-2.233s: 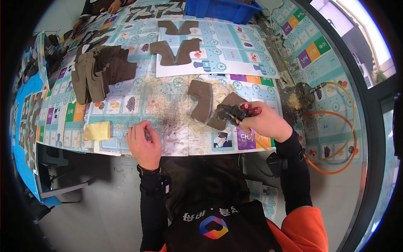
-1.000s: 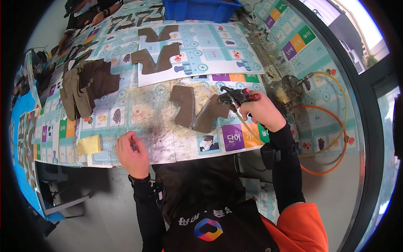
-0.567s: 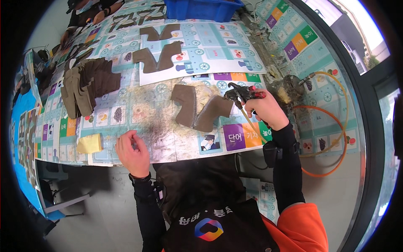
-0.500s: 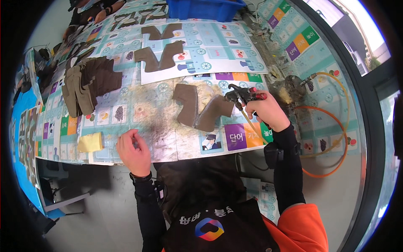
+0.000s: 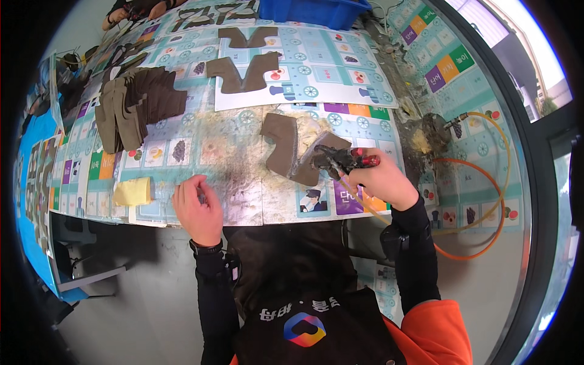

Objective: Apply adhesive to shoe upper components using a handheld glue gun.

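My right hand (image 5: 392,181) is wrapped round a dark spray gun (image 5: 342,159) with red knobs. The gun's nose hangs over the right arm of a brown V-shaped cut piece (image 5: 281,145), hiding part of it. A pale line follows the inner edge of the V. This piece lies flat on a stained patch of the table covering. Near the table's front edge rests my left hand (image 5: 201,213), its fingers loosely curled and apart, holding nothing. A folded yellow cloth or sponge (image 5: 132,191) lies to its left.
Two more V-shaped pieces (image 5: 243,76) lie on a white board (image 5: 328,100) farther back. A stack of brown pieces (image 5: 137,106) sits at left, a blue crate (image 5: 310,12) at the back. Yellow and orange hoses (image 5: 500,204) loop at right. Another person's hands (image 5: 118,15) are at far left.
My right hand has brought the spray gun left and nearer to me, from the piece's upper right arm toward the bottom of the V. The view has shifted slightly; my left hand stays empty.
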{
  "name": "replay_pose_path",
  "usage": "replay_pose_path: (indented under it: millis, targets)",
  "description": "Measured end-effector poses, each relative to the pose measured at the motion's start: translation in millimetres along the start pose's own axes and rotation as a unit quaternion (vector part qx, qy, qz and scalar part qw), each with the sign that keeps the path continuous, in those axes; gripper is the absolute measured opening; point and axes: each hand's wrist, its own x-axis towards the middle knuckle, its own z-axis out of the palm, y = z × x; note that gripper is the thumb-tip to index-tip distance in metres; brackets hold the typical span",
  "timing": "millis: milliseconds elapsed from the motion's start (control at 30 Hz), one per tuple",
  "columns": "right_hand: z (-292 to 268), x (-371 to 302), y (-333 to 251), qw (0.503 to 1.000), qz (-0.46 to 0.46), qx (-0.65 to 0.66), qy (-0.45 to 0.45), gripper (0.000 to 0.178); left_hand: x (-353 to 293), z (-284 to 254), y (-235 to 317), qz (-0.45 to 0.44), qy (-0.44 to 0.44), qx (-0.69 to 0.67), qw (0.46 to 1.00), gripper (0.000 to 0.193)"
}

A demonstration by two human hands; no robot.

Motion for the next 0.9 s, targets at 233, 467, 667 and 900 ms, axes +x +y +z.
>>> replay_pose_path:
  millis: [233, 467, 667, 900]
  targets:
    - [8, 2, 23, 0.999, 0.005, 0.042, -0.028, 0.017, -1, 1, 0, 0.001, 0.000, -0.003, 1.000, 0.011]
    - [8, 2, 20, 0.999, -0.027, -0.024, -0.031, 0.020, 2, 1, -1, 0.000, 0.000, 0.006, 1.000, 0.012]
    - [-13, -4, 31, 0.986, -0.103, 0.049, 0.122, 0.024, 12, 1, 6, 0.010, 0.018, -0.004, 1.000, 0.013]
    - [-18, -4, 117, 0.814, -0.136, -0.360, 0.435, 0.043, 28, 26, 62, 0.033, -0.203, -0.076, 0.976, 0.009]
